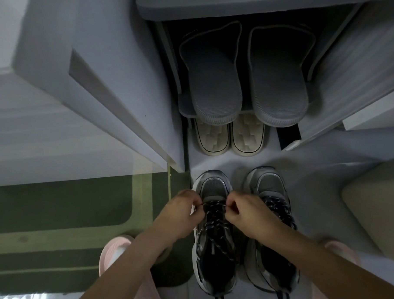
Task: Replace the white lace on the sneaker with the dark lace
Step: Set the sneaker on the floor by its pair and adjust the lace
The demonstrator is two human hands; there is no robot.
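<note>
A grey and black sneaker (211, 258) is seen in the lower centre of the frame, standing on the pale floor with its toe pointing to the top of the picture. A dark lace (214, 214), flecked with light spots, is threaded in crossings down its front.

The left hand (179, 214) is placed just left of the sneaker's forward eyelets, with its fingers curled and the lace pinched at the fingertips. The right hand (249, 215) is placed just right of the same eyelets, likewise curled, with the lace pinched between thumb and forefinger. The lace's front crossing is thus held between the two hands, and both forearms enter from the lower edge.

A second sneaker (268, 184), also dark-laced, stands just to the right and is partly covered by the right hand.

In the upper centre, a pair of grey slippers (216, 87) is noted on a shelf, with cream slippers (212, 136) below. A green mat (53, 211) lies at the lower left. Pink slippers (112, 254) are visible at the lower edges.
</note>
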